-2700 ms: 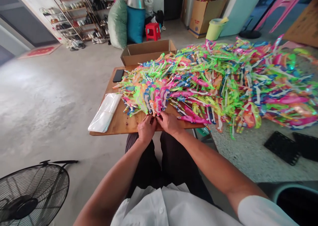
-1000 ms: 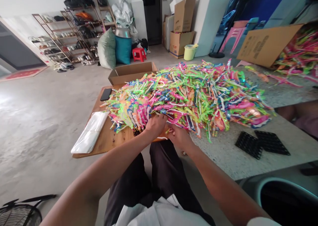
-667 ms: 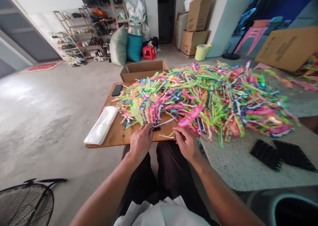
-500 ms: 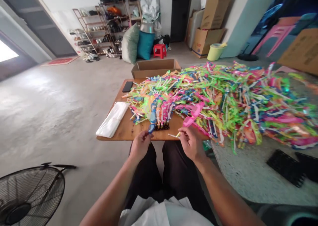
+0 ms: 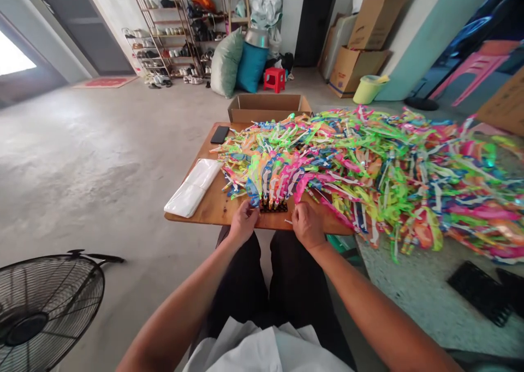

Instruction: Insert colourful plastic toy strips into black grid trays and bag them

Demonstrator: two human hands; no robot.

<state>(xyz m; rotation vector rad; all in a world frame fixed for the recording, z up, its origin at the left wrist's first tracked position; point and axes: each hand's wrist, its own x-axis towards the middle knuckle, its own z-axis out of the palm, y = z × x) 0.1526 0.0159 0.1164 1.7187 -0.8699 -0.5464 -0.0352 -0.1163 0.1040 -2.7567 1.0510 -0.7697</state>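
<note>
A big heap of bright plastic propeller toys [image 5: 368, 159] in pink, green, blue and orange covers a wooden table [image 5: 213, 208] and the speckled counter [image 5: 409, 295] to its right. At the table's near edge a small black rack [image 5: 273, 205] holds a fan of the toys upright. My left hand [image 5: 242, 223] is pinched at the rack's left end, on a blue toy [image 5: 252, 189]. My right hand [image 5: 307, 226] is closed on the stick of a pink toy [image 5: 303, 184] just right of the rack.
A stack of clear plastic bags [image 5: 193, 186] and a black phone [image 5: 220, 135] lie on the table's left side. An open cardboard box [image 5: 268, 106] stands behind. Black trays [image 5: 478, 291] lie on the counter. A floor fan [image 5: 45, 306] stands at lower left.
My left hand has brought the blue toy down to the rack's left end. My right hand has carried the pink toy from mid-air to the rack's right side. The camera has tilted.
</note>
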